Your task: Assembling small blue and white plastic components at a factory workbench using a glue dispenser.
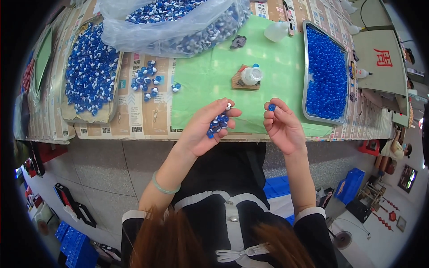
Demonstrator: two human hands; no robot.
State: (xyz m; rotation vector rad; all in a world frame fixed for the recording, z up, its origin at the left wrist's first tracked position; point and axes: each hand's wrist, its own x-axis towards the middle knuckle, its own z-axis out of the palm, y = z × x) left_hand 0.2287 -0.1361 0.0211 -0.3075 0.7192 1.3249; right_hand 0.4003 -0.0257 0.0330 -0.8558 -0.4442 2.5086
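Observation:
My left hand (199,129) cups several small blue-and-white pieces (218,125) in its curled fingers. A white piece with a dark spot (229,106) is pinched between its thumb and a fingertip. To the right, my right hand (287,130) is closed, with a round blue bead (271,107) between thumb and forefinger. The two hands are apart, over the near edge of a green mat (196,102). Beyond them stands a small translucent white jar (251,76) on a brown cardboard piece (239,83), with a blue bead (256,65) by its far edge.
Blue beads fill a metal tray (305,67) at right. At left, a paper-lined tray (67,109) holds blue-and-white pieces; more lie loose (145,78) beside it. A large plastic bag (129,38) of them sits at the back, with a squeeze bottle (276,31) to its right.

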